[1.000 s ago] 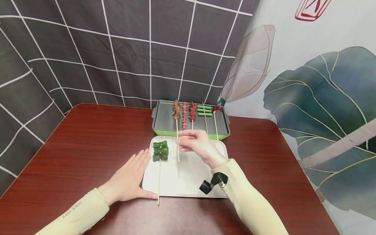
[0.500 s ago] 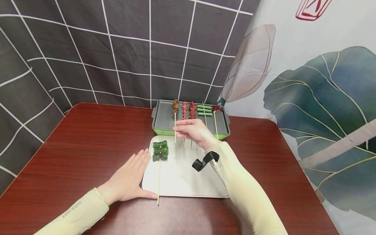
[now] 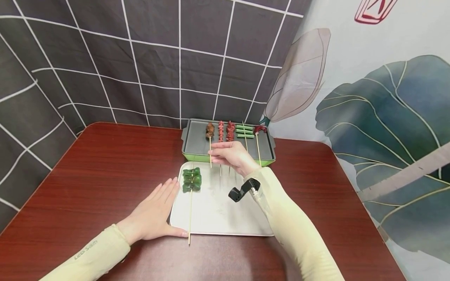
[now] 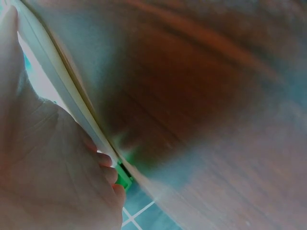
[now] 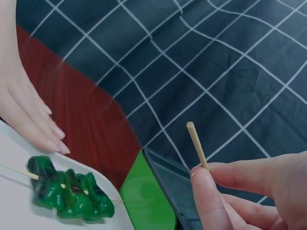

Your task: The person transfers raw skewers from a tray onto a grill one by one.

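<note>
My right hand (image 3: 233,156) pinches the stick of a brown meat skewer (image 3: 210,131), whose meat end is over the left part of the grey grill pan (image 3: 195,146). In the right wrist view the stick's blunt end (image 5: 196,143) pokes up from between thumb and forefinger; the meat is out of that view. My left hand (image 3: 152,212) rests with straight fingers along the left edge of the white tray (image 3: 225,218), its thumb at the front rim. Close to those fingers, a green pepper skewer (image 3: 191,180) lies on the tray, stick overhanging the front.
On the pan lie two red skewers (image 3: 230,130), a green-stalk skewer (image 3: 245,132) and a dark red skewer (image 3: 259,129), side by side with sticks toward me. The pan has a green base (image 3: 195,158). A dark gridded cloth (image 3: 151,70) hangs behind the brown table (image 3: 116,168).
My right hand has carried the brown meat skewer forward, away from me, from above the tray to the pan, then nearly stopped. The left hand has stayed in place.
</note>
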Tool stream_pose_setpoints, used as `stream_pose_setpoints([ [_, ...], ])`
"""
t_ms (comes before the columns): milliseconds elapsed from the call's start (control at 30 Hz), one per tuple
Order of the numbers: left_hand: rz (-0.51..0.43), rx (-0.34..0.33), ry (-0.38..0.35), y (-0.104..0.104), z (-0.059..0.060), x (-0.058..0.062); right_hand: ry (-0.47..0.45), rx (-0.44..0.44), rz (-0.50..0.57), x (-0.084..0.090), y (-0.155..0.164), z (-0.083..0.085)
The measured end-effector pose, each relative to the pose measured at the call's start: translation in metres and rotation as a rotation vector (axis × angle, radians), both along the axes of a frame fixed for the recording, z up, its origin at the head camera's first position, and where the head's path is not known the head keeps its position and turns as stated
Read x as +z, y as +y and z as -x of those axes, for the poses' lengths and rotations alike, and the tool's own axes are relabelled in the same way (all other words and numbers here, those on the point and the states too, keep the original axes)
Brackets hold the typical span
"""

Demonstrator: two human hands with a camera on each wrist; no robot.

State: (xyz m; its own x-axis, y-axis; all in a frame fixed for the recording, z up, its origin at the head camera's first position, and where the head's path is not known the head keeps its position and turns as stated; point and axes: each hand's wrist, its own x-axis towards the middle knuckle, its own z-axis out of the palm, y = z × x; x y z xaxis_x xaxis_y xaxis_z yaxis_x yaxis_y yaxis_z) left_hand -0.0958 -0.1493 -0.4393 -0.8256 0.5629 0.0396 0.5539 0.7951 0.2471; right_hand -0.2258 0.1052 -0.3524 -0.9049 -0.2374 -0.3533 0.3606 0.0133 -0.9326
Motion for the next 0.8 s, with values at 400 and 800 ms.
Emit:
stream_pose_setpoints([
  [400,-0.007,-0.004,0.005,0.000,0.000,0.001,0.045,0.008,-0.020,0.002,-0.002,-0.001],
  [800,-0.004,-0.005,-0.003,0.001,0.000,0.001,0.096,0.040,-0.112,0.003,0.001,-0.010],
])
